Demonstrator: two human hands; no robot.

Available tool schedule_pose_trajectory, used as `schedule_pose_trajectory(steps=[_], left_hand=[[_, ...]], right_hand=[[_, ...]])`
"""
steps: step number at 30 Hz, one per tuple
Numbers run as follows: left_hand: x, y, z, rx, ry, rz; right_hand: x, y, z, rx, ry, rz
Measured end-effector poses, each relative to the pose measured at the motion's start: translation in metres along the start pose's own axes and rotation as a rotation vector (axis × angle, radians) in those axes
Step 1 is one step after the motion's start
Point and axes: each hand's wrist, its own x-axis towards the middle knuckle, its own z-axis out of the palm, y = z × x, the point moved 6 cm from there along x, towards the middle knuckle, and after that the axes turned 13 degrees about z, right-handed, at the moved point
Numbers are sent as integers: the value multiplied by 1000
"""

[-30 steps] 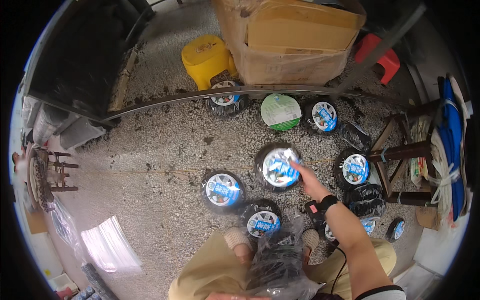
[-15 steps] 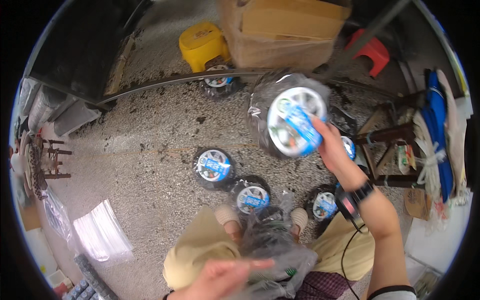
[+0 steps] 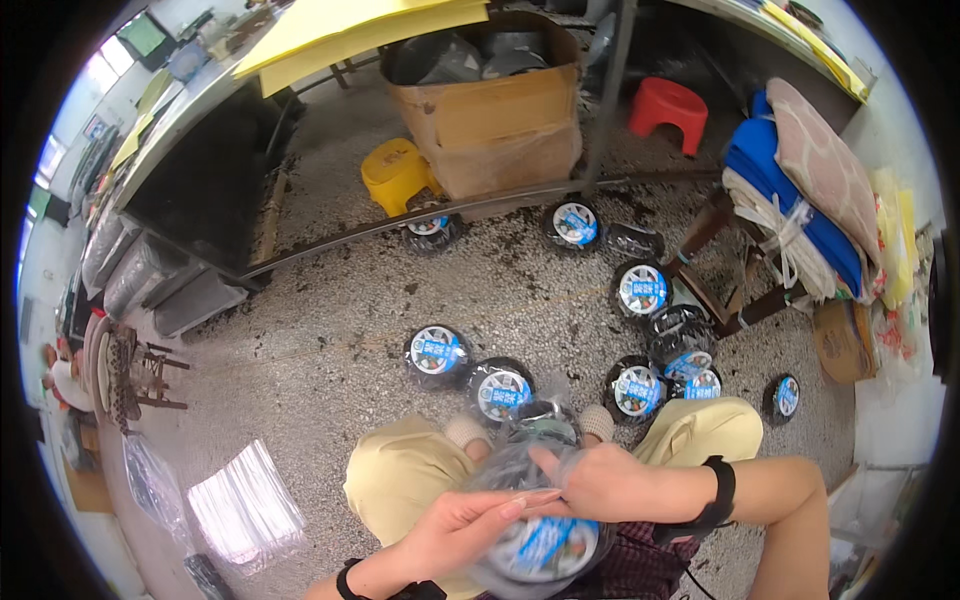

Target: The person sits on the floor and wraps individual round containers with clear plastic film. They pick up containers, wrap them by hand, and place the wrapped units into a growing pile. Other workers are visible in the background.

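On my lap lies a black wheel with a white spoked face and a blue label (image 3: 545, 548), partly covered by clear plastic. Crumpled clear plastic bagging (image 3: 515, 462) bunches between my knees above it. My left hand (image 3: 468, 522) is at the wheel's upper left edge, thumb and fingers pinched together on the plastic. From the right, my right hand (image 3: 605, 485) meets it, fingers curled into the same plastic, its forefinger pointing up and left. The fingertips overlap the film, so their exact grip is partly hidden. Past my feet lie two similar wrapped wheels (image 3: 437, 355).
More wrapped wheels (image 3: 641, 288) lie in a loose cluster to the right, beside a wooden stool (image 3: 715, 260) stacked with folded cloths. Ahead stand a cardboard box (image 3: 500, 110), a yellow stool (image 3: 397, 178) and a red stool (image 3: 668, 112). Flat clear plastic bags (image 3: 245, 505) lie at the left.
My right hand has brought the wheel from ahead of me down to my lap. Both hands now meet at the plastic there. The view has tilted up, showing more of the room.
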Motion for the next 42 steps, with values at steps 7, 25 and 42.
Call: schedule_pose_trajectory(steps=[7,25,42], left_hand=[[-7,-76,-49,-17,-9,-116],[19,-57,-89,-40,-72,-265],[33,-26,-53,-406,732,-6]], right_hand=[[139,53,-38,622,201,-135],[414,56,183,1700,-450,290],[-49,73,-12,1621,422,-230]])
